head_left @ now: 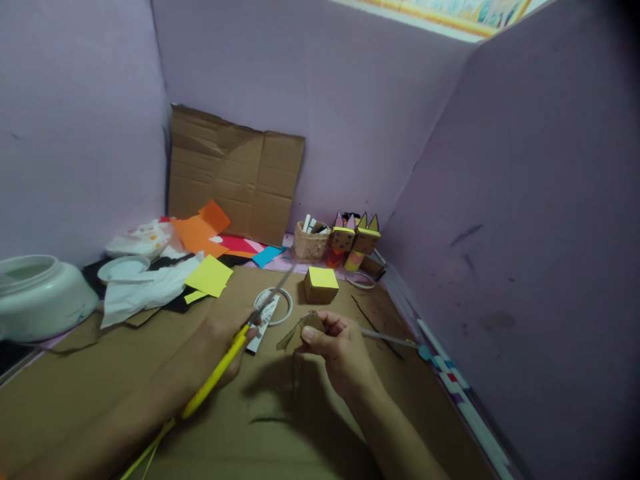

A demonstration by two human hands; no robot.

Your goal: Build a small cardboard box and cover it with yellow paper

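Note:
My left hand is closed around a yellow-handled knife, its long thin blade pointing up and away. A yellow cord trails below the handle's lower end. My right hand pinches a small piece of cardboard between thumb and fingers, above the brown cardboard sheet. The blade and the piece are apart. Just beyond my hands sits a small box with a yellow top. A white tape roll and a printed white strip lie behind my left hand.
A white pot stands at far left. Coloured paper, white tissue and a dish lie near it. Behind are a basket of pens, two cat-faced paper figures and a leaning cardboard panel. Purple walls enclose the workspace.

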